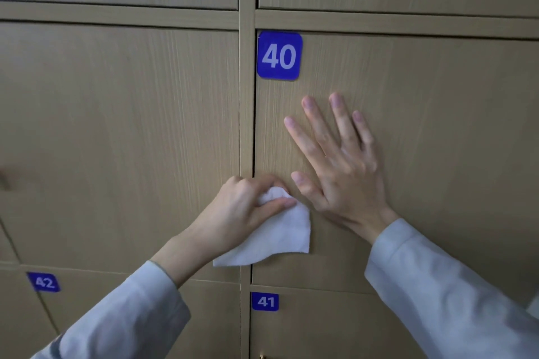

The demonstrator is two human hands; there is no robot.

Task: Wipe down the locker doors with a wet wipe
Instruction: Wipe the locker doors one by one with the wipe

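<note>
Light wooden locker doors fill the view. Door 40 (423, 114) carries a blue number plate (279, 56) at its upper left corner. My left hand (248, 207) grips a white wet wipe (280, 239) at the door's left edge, near the vertical frame strip (246, 96). The wipe hangs down from my fingers over the door's lower left corner. My right hand (338, 160) lies flat on door 40 with fingers spread, just right of the wipe.
Door 41 (320, 326) sits below door 40, with its blue plate (265, 302). Door 42 (116, 300) is at the lower left with its plate (43, 282). A further door (116, 140) lies left of the strip, and more doors run along the top.
</note>
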